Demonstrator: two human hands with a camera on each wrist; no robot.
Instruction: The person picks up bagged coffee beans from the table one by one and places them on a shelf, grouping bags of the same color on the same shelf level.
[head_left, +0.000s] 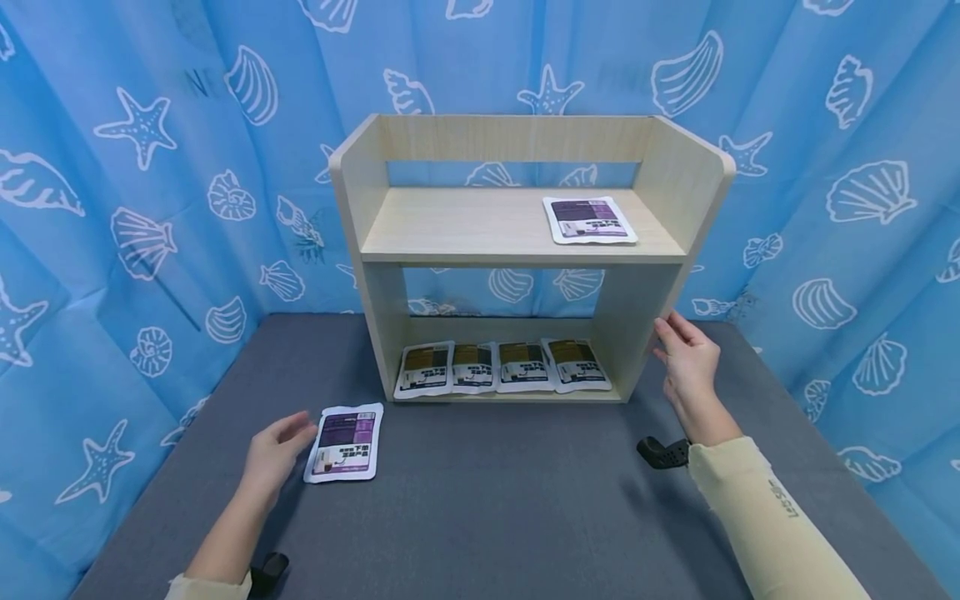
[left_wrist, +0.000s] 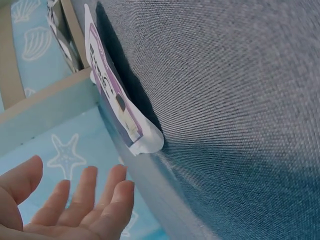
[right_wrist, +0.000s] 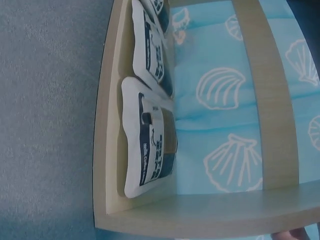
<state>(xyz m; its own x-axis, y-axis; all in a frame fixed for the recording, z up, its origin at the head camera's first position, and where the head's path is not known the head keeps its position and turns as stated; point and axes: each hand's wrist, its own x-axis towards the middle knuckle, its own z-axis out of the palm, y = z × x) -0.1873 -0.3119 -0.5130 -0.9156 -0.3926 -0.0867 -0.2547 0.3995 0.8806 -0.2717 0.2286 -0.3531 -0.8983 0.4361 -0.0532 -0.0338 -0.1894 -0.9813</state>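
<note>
In the head view a white and purple pouch (head_left: 347, 443) lies flat on the grey table at the left. My left hand (head_left: 279, 454) hovers just beside its left edge; in the left wrist view the hand's fingers (left_wrist: 82, 192) are spread loosely, apart from the pouch. My right hand (head_left: 688, 367) is at the outer face of the wooden shelf's right side panel (head_left: 660, 300), fingertips at or very near it. Its fingers (right_wrist: 290, 235) barely show past the panel in the right wrist view. Neither hand holds a pouch.
The two-tier wooden shelf (head_left: 480, 257) stands at the table's back. Another purple pouch (head_left: 589, 221) lies on its upper board, toward the right. Several brown and white pouches (head_left: 522, 367) line the lower board. A blue shell-patterned curtain (head_left: 150, 250) hangs behind.
</note>
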